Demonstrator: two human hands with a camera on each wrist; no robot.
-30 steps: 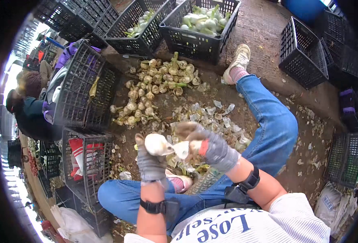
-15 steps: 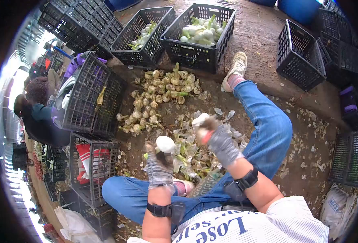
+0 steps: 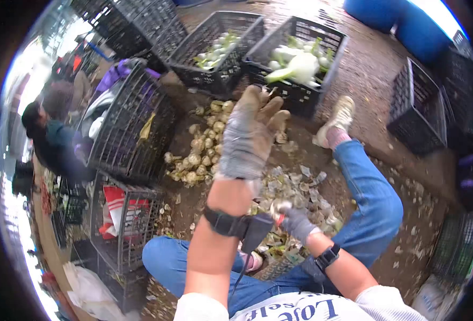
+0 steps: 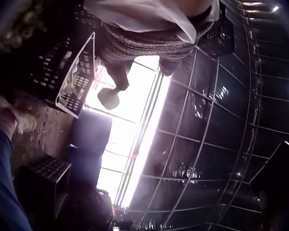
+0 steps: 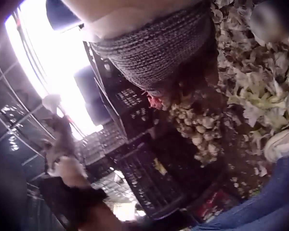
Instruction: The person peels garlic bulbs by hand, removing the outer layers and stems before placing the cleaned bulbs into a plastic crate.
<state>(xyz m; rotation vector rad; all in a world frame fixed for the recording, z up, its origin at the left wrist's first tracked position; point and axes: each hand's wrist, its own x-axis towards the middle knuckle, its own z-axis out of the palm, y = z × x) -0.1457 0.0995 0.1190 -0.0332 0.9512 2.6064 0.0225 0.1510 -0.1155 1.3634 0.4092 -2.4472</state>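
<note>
My left hand [image 3: 251, 134], in a grey knitted glove with soiled fingers, reaches forward with its fingers spread. A large white garlic bulb with a green stem [image 3: 303, 68] is beyond the fingertips, over a black crate [image 3: 282, 88] of garlic. In the left wrist view this bulb [image 4: 109, 99] shows just past a finger, against bright light. Low over the peelings, my gloved right hand [image 3: 296, 222] grips a small white thing [image 3: 282, 206], too blurred to name. A red band shows at its fingers. Unpeeled garlic bulbs [image 3: 196, 155] lie heaped beyond the left forearm.
Loose peelings [image 3: 284, 187] cover the floor between my legs. A second crate of garlic [image 3: 215, 59] stands at the back. Crates [image 3: 132, 120] line the left, with another person [image 3: 57, 139] behind them. More crates [image 3: 418, 107] and blue barrels [image 3: 423, 32] stand at right.
My left hand has swung forward and up from near my lap, and the white bulb has left it toward the crate. My right hand has drawn back closer to my lap.
</note>
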